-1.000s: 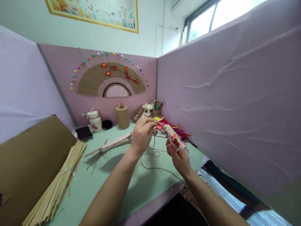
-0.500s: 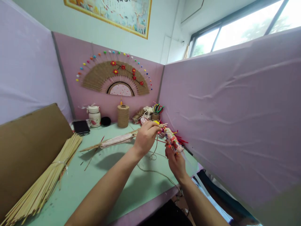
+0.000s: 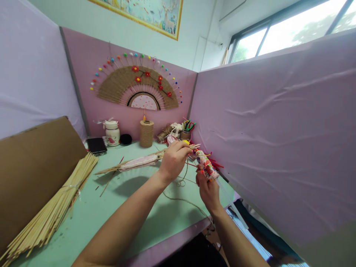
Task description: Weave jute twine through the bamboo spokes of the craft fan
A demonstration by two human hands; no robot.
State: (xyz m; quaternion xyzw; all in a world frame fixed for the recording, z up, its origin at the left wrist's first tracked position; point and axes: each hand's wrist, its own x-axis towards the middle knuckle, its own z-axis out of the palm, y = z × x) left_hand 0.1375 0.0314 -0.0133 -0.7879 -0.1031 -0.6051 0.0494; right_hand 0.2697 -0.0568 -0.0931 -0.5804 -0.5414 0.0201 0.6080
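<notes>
My left hand (image 3: 175, 161) is closed around one end of a long bundle of thin wooden sticks (image 3: 110, 170) with pale pinkish paper (image 3: 139, 162) along its middle. The stick tips poke out past my fingers on the right. In my right hand (image 3: 208, 189) is a hot glue gun (image 3: 205, 165) with a bright floral covering, and my fingers wrap its grip. A translucent glue stick (image 3: 233, 205) juts from its rear. The gun's nozzle is close to the stick tips; whether they touch I cannot tell. Twine (image 3: 185, 202) hangs below my left hand and curls over the table.
A bundle of loose sticks (image 3: 59, 198) lies at left by a cardboard sheet (image 3: 36, 163). Along the back of the green table (image 3: 164, 226) stand a white bottle (image 3: 112, 134), a twine spool (image 3: 146, 134) and a cup with scissors (image 3: 186, 134). A decorated fan (image 3: 119, 83) hangs behind.
The view has shifted slightly. Both hands keep their grips, and the glue gun stays close to the stick tips, with more of its glue stick showing.
</notes>
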